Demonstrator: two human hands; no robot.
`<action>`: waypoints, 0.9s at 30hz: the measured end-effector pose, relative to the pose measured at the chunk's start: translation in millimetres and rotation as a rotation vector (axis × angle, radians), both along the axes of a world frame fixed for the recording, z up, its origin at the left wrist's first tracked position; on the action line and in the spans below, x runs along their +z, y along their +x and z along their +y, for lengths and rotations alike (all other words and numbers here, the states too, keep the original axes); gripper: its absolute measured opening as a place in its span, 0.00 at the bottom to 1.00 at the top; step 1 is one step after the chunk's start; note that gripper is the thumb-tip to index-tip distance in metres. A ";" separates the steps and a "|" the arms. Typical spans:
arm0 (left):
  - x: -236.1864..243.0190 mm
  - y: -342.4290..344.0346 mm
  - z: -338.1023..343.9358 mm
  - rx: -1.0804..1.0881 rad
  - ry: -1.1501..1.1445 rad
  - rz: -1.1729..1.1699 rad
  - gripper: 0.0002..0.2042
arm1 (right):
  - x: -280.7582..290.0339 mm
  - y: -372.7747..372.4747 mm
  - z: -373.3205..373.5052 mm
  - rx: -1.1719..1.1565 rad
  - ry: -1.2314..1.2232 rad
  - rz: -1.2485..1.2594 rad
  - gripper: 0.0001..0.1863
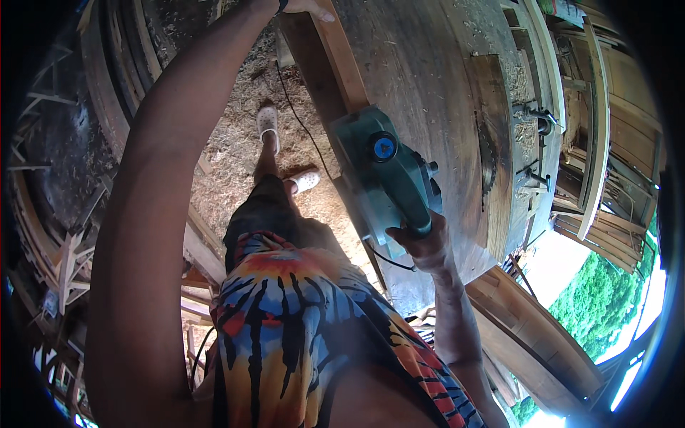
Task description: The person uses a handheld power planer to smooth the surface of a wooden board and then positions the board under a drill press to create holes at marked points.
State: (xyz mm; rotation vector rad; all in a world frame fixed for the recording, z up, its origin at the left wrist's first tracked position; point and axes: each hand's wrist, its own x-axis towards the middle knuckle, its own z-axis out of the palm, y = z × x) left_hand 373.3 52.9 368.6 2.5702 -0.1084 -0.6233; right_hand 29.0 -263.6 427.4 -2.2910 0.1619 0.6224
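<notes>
My right hand (pixel 422 245) grips the handle of a teal electric planer (pixel 382 171), which rests on a long wooden plank (pixel 335 60) lying along the edge of a workbench (pixel 428 78). My left hand (pixel 308 7) sits at the top edge of the picture, fingers pressed on the same plank farther along; only part of it shows. A black power cord (pixel 303 125) hangs from the planer down the bench's side. My tie-dyed shirt fills the lower middle.
Sawdust and shavings (pixel 228 150) cover the floor around my feet in white shoes (pixel 268 121). A circular saw blade (pixel 488 160) rises from a slot in the bench. Stacked timber and frames (pixel 606 135) stand to the right, curved wooden pieces (pixel 114 85) to the left.
</notes>
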 end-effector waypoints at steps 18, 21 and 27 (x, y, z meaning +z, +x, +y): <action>-18.0 13.9 -0.4 -0.042 -0.165 -0.053 0.47 | -15.4 5.2 -0.9 -0.030 0.062 0.024 0.13; -22.1 1.1 -7.2 -0.022 -0.187 -0.037 0.48 | -19.0 9.0 -0.5 -0.037 0.055 0.046 0.14; -122.1 -21.2 62.1 0.004 -0.178 -0.109 0.59 | -34.8 -1.6 45.5 0.032 0.103 0.119 0.17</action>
